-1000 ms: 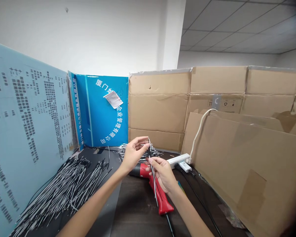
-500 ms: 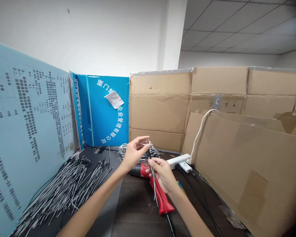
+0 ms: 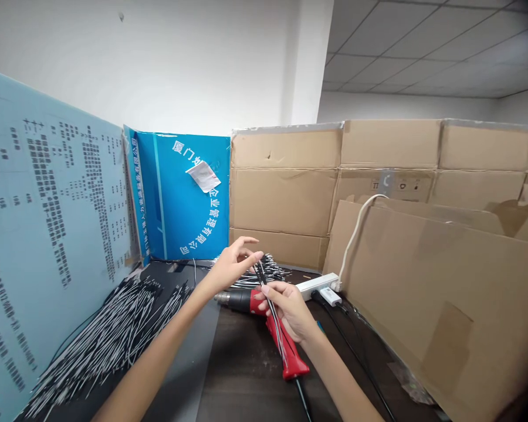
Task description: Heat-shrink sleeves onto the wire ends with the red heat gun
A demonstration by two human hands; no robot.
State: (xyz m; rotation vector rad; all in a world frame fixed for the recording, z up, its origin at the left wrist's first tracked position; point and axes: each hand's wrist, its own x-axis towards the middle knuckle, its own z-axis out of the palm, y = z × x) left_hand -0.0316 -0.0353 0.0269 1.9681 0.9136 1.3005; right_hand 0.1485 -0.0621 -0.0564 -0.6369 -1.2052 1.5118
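A few thin black and white wires (image 3: 271,305) are held up in front of me, slanting from upper left to lower right. My right hand (image 3: 290,306) pinches them about midway between thumb and fingers, their lower ends hanging free. At the dark upper ends, my left hand (image 3: 231,266) closes thumb against curled fingers, its index finger stretched out above. Behind and below the hands a red and black heat gun (image 3: 290,354) lies on the dark table, nozzle to the left. Part of its body is hidden by my right hand and the wires.
Many black and white wires (image 3: 101,334) lie piled on the left, with another pile (image 3: 270,269) behind my hands. A white power strip (image 3: 319,285) with plugs and cables sits at right. Cardboard panels (image 3: 286,199) and a blue board (image 3: 189,205) wall the table.
My left hand has shifted slightly left, and the wires' upper ends now lean left with it. More of the heat gun's nozzle shows. My right hand has barely moved.
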